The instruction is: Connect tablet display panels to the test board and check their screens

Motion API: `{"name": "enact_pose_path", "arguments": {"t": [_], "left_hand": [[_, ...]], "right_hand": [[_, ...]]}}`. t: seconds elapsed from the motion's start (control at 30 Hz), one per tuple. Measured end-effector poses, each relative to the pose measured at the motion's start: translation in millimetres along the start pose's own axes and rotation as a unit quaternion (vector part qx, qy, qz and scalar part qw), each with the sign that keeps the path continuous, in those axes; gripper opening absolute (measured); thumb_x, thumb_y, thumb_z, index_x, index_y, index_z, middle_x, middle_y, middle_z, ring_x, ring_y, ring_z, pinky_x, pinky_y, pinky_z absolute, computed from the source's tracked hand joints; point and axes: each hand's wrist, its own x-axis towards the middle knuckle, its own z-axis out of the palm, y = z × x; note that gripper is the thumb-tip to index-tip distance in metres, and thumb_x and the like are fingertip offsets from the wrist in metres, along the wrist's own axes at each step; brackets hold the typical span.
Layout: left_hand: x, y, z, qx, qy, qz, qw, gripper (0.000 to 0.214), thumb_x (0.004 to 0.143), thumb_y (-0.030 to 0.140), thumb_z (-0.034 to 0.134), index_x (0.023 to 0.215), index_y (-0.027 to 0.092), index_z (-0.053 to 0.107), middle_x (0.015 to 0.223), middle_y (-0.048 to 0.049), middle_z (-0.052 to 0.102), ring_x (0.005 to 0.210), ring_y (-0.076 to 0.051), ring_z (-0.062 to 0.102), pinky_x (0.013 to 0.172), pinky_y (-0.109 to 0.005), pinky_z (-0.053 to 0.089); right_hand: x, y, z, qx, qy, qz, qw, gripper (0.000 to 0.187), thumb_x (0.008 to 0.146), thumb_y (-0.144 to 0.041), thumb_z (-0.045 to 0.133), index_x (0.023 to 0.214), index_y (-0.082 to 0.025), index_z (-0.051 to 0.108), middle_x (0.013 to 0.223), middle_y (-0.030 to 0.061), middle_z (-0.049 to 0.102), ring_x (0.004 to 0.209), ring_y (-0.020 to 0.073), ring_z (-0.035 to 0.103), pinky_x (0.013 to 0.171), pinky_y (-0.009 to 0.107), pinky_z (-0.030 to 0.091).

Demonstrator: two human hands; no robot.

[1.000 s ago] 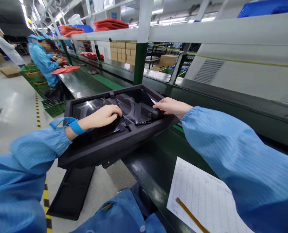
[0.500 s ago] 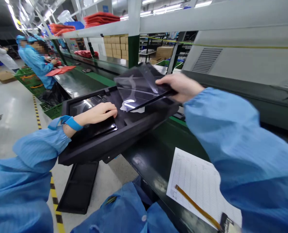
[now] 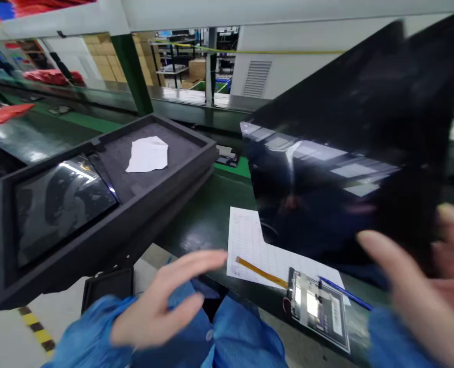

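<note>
My right hand [image 3: 414,286] grips a large glossy black screen panel [image 3: 337,133] by its lower right side, thumb on the near face. The panel is raised and tilted, with ceiling lights mirrored in it. Lower, in front of my lap, my left hand [image 3: 165,299] is blurred, fingers stretched out and holding nothing. A black foam tray [image 3: 165,217] stands at the left. Its near compartment holds another dark film-covered panel [image 3: 62,204]; a torn white paper piece [image 3: 149,154] lies in the far compartment.
On the dark green bench [image 3: 196,209] lies a printed sheet [image 3: 245,237] with an orange ribbon cable [image 3: 263,272]. The cable runs to a small circuit board unit [image 3: 318,309] beside a blue pen [image 3: 345,293]. A green post [image 3: 130,76] rises behind the tray. A black tray [image 3: 108,287] sits lower down.
My right hand has carried the panel up and right, away from the foam tray. My left hand has left the tray and come nearer my lap. The view has turned right.
</note>
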Motion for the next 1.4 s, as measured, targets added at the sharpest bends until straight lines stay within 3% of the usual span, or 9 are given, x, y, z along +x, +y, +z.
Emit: {"name": "enact_pose_path", "arguments": {"t": [0.07, 0.17, 0.33, 0.53, 0.7, 0.9, 1.03, 1.17, 1.4], "left_hand": [[47.1, -22.5, 39.4, -0.166, 0.038, 0.011, 0.985, 0.059, 0.099, 0.026, 0.045, 0.154, 0.038, 0.027, 0.161, -0.0024, 0.031, 0.145, -0.027, 0.034, 0.118, -0.047, 0.033], [89.3, -40.2, 96.2, -0.235, 0.068, 0.043, 0.969, 0.088, 0.087, 0.036, 0.067, 0.157, 0.032, 0.014, 0.166, -0.0057, 0.015, 0.151, -0.030, 0.017, 0.122, -0.047, 0.023], [89.1, -45.8, 145.2, -0.388, 0.282, -0.187, 0.857, 0.043, 0.073, 0.044, 0.075, 0.109, 0.022, 0.066, 0.115, -0.0092, 0.071, 0.115, -0.028, 0.063, 0.103, -0.039, 0.049], [96.6, -57.8, 113.8, -0.378, 0.377, -0.272, 0.801, 0.018, 0.054, 0.027, 0.071, 0.058, 0.022, 0.054, 0.058, 0.0034, 0.059, 0.071, -0.018, 0.064, 0.069, -0.027, 0.054], [91.2, -76.7, 80.5, -0.369, 0.319, -0.362, 0.794, 0.024, 0.044, 0.023, 0.069, 0.066, 0.019, 0.063, 0.063, 0.0022, 0.066, 0.058, -0.016, 0.059, 0.052, -0.025, 0.046], [82.6, -93.7, 73.1, -0.453, 0.220, -0.428, 0.751, 0.029, 0.049, 0.027, 0.067, 0.074, 0.013, 0.068, 0.058, -0.0018, 0.066, 0.054, -0.021, 0.063, 0.050, -0.029, 0.046], [81.6, -102.4, 51.6, -0.539, 0.218, -0.331, 0.743, 0.046, 0.064, 0.052, 0.068, 0.086, 0.011, 0.070, 0.080, -0.0111, 0.074, 0.083, -0.031, 0.070, 0.070, -0.037, 0.053], [75.3, -115.4, 25.9, -0.613, 0.062, -0.296, 0.730, 0.073, 0.070, 0.074, 0.057, 0.103, 0.010, 0.069, 0.104, -0.0172, 0.072, 0.102, -0.038, 0.066, 0.088, -0.047, 0.048], [52.4, -127.1, 39.0, -0.518, 0.032, -0.376, 0.767, 0.030, 0.044, 0.009, 0.074, 0.074, 0.011, 0.071, 0.067, -0.0048, 0.070, 0.064, -0.018, 0.062, 0.067, -0.028, 0.043]], "right_hand": [[-39.1, 9.3, 30.7, -0.099, 0.138, -0.080, 0.982, 0.056, 0.087, -0.057, 0.057, 0.127, -0.017, 0.060, 0.109, 0.0164, 0.072, 0.072, 0.0285, 0.073, 0.054, 0.037, 0.057], [-77.3, 13.2, 75.1, -0.103, 0.099, -0.223, 0.964, 0.037, 0.098, -0.028, 0.048, 0.131, -0.016, 0.060, 0.095, 0.0082, 0.077, 0.068, 0.0207, 0.074, 0.054, 0.027, 0.058], [-108.3, 5.6, 110.9, -0.083, 0.061, -0.337, 0.936, 0.039, 0.096, -0.012, 0.049, 0.134, -0.012, 0.057, 0.132, 0.0138, 0.064, 0.127, 0.0250, 0.058, 0.107, 0.036, 0.051], [-118.1, 21.2, 99.9, 0.057, -0.003, -0.323, 0.945, 0.037, 0.088, -0.021, 0.052, 0.122, -0.011, 0.062, 0.127, 0.0138, 0.067, 0.129, 0.0253, 0.057, 0.108, 0.039, 0.051], [-104.2, 56.2, 89.9, 0.115, 0.061, 0.002, 0.992, 0.047, 0.086, -0.026, 0.062, 0.133, -0.023, 0.053, 0.139, 0.0129, 0.056, 0.128, 0.0291, 0.054, 0.107, 0.051, 0.046], [-97.8, 59.1, 116.5, 0.438, -0.239, 0.232, 0.835, 0.064, 0.084, -0.048, 0.067, 0.139, -0.021, 0.048, 0.131, 0.0120, 0.064, 0.118, 0.0276, 0.063, 0.102, 0.042, 0.050], [-73.1, 66.0, 89.1, 0.425, -0.317, 0.277, 0.802, 0.071, 0.073, -0.047, 0.076, 0.136, -0.023, 0.055, 0.135, 0.0094, 0.063, 0.120, 0.0300, 0.062, 0.104, 0.040, 0.049], [-27.3, 84.2, 57.9, 0.322, -0.452, 0.316, 0.770, 0.073, 0.066, -0.047, 0.075, 0.134, -0.024, 0.062, 0.130, 0.0101, 0.066, 0.115, 0.0378, 0.064, 0.096, 0.046, 0.055], [7.0, 93.4, 80.6, 0.219, -0.545, 0.238, 0.774, 0.058, 0.067, -0.060, 0.068, 0.111, -0.022, 0.076, 0.130, 0.0091, 0.066, 0.133, 0.0399, 0.050, 0.117, 0.050, 0.035]]}}
